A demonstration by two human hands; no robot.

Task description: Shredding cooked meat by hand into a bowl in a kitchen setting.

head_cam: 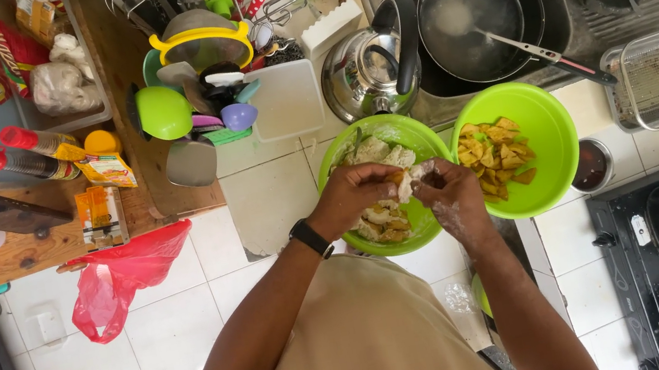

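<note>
Over the left green bowl (420,137), both hands, left hand (354,194) and right hand (448,191), pinch a floury piece (407,185); coating seems underway, needing gentle turning next.

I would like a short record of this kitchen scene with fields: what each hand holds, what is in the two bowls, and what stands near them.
left hand: left hand pinches a pale floury piece of food over the left bowl
right hand: right hand, dusted with flour, grips the same piece
left bowl: round green plastic bowl with pale coated pieces
right bowl: second round green plastic bowl with yellow-brown chips
behind bowls: shiny steel kettle; dark round pan in the sink
left side: red plastic bag hanging at the wooden shelf's edge
</note>
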